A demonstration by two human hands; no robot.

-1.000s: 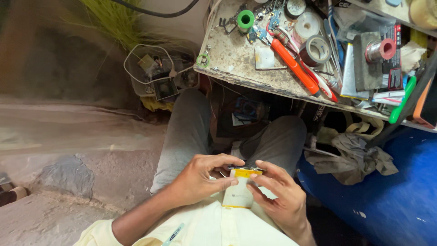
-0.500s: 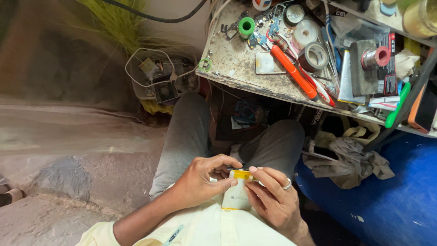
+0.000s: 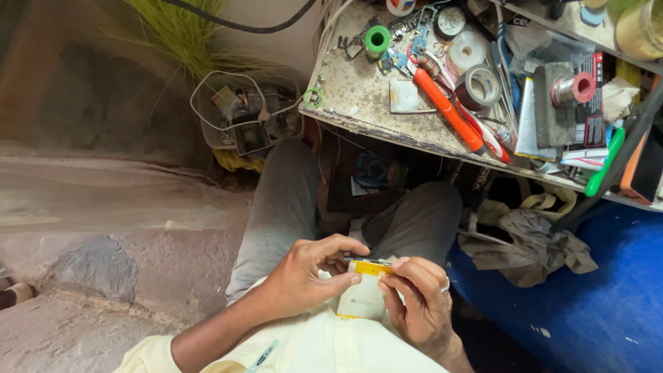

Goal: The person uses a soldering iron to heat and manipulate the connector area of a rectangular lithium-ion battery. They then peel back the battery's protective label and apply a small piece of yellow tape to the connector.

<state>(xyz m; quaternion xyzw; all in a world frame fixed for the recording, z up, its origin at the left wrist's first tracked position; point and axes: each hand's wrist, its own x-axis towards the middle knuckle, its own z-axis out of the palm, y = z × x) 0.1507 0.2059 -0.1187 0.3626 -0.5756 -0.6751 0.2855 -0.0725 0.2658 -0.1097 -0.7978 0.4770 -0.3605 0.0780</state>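
Held low over the lap: flat white pouch cell [image 3: 360,302] with a yellow tape strip [image 3: 371,268] along its top edge. Compared with a second ago, cell sits a little lower and more upright between the hands, and the fingers have closed in on the yellow edge. Left hand [image 3: 304,280]: grip pinching the top-left end of the strip, thumb under, forefinger curled over. Right hand [image 3: 418,304]: grip pinching the right end and side of the cell, ring visible on one finger. Both hands now working the same narrow edge; judged as attention shifting from holding the cell to picking at the tape or the terminals beneath. Terminals themselves too small to make out.

Around: cluttered worktop [image 3: 359,93] above and ahead, well apart from the hands. On it: green tape roll [image 3: 377,39], orange-handled tool [image 3: 449,110], grey tape roll [image 3: 479,86], solder spool [image 3: 573,88], small white square pad [image 3: 403,97]. Clear tub [image 3: 245,117] of parts and white wire on the floor beside the left knee. Crumpled rag [image 3: 532,242] near the right knee, on blue sheeting [image 3: 594,304].

In the way: nothing between hands and cell; own fingers cover most of the yellow edge. Worktop tools out of easy reach from this low position.
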